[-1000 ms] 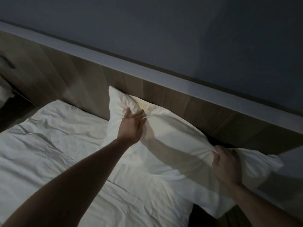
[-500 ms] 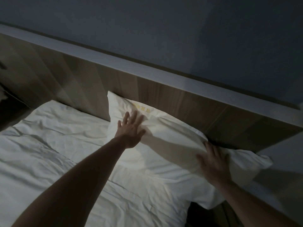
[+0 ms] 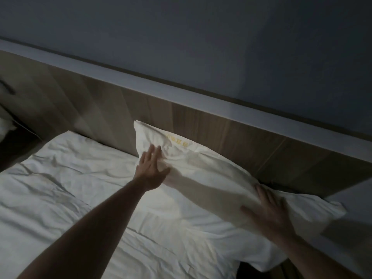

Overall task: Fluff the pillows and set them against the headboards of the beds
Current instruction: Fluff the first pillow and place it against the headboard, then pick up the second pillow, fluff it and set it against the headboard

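- Fingers (image 3: 156,153) of the left hand (image 3: 151,171) spread flat on 1 soft white pillow (image 3: 201,178)
- Right hand (image 3: 267,214) blurred, fingers splayed, pressing the pillow's right end
- Pillow leans against the wood-grain headboard (image 3: 231,137), on a wrinkled white sheet (image 3: 60,188)

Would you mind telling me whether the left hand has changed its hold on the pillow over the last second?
Yes. The left hand opened from a pinch to flat fingers on the pillow, without clearly shifting along the headboard.
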Tool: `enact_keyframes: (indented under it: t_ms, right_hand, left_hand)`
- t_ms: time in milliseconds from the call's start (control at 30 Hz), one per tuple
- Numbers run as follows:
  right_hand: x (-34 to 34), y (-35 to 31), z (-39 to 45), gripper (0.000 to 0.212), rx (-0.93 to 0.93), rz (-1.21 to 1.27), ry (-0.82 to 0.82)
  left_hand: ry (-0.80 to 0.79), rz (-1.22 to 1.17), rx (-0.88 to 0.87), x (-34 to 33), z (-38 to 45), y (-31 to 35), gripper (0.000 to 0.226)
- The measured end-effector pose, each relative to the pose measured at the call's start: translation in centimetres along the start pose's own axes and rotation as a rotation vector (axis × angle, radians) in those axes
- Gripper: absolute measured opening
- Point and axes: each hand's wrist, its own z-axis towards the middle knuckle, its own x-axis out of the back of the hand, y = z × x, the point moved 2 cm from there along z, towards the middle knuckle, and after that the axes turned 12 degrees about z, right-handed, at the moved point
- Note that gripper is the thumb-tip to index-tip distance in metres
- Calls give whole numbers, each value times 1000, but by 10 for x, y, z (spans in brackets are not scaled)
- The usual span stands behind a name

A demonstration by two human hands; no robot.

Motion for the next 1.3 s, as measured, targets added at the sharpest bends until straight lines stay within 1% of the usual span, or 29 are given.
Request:
enact_keyframes:
  t_ms: [33,67,100,167,200,233,300,367,433,500,567,633,767,900,1100,1200,1233,1300]
  right_hand:
    - [-2,6,-3,112,3,-56,-27]
    - [-6,11,-4,115,1,-92,-52]
    - [-6,11,-4,115,-21,-107,-64]
    - [-6,6,-1,111,-70,-75,-27]
    - [-7,2,0,109,-87,-68,-8]
    - [-8,-2,-1,108,-98,-77,-6]
    - [-8,-5,-3,110,-114,-102,-32]
    - [-2,-8,-5,108,-132,-68,-34]
    - [7,-21,-7,104,-91,-13,2]
    - [14,-44,-14,99,-15,28,17]
    - [20,-76,-30,94,24,78,-29]
    - [21,-110,-51,87,43,127,-137]
    - [14,-178,-110,80,119,223,-315]
    - [6,-236,-184,78,195,228,-455]
    - [15,-299,-304,76,301,222,-570]
    - [18,-318,-376,75,359,200,-597]
    - [18,-323,-402,74,380,191,-610]
    - [15,-330,-455,73,412,182,-640]
  left_hand:
    - [-100,18,-10,-3,1,-4,104]
    - [-162,47,-25,-7,4,-11,104]
    - [-153,80,-42,-7,5,-13,104]
    - [-68,159,-65,-5,5,-6,102]
    - [-67,196,-81,-5,2,0,101]
    - [-101,213,-83,-5,-4,7,101]
    - [-144,226,-78,-7,-12,15,105]
    - [-71,208,-83,-3,-17,15,104]
    - [-14,191,-64,6,-29,13,101]
    - [2,168,-63,18,-57,14,98]
    - [0,148,-54,32,-99,10,94]
    - [-33,138,-19,43,-147,-6,92]
    - [-117,119,120,65,-255,-33,85]
    - [-138,106,258,87,-378,-58,76]
    - [-118,88,402,102,-554,-87,74]
    - [-115,89,453,101,-646,-96,81]
    - [-113,78,469,98,-677,-99,81]
    - [-101,46,520,90,-740,-107,73]
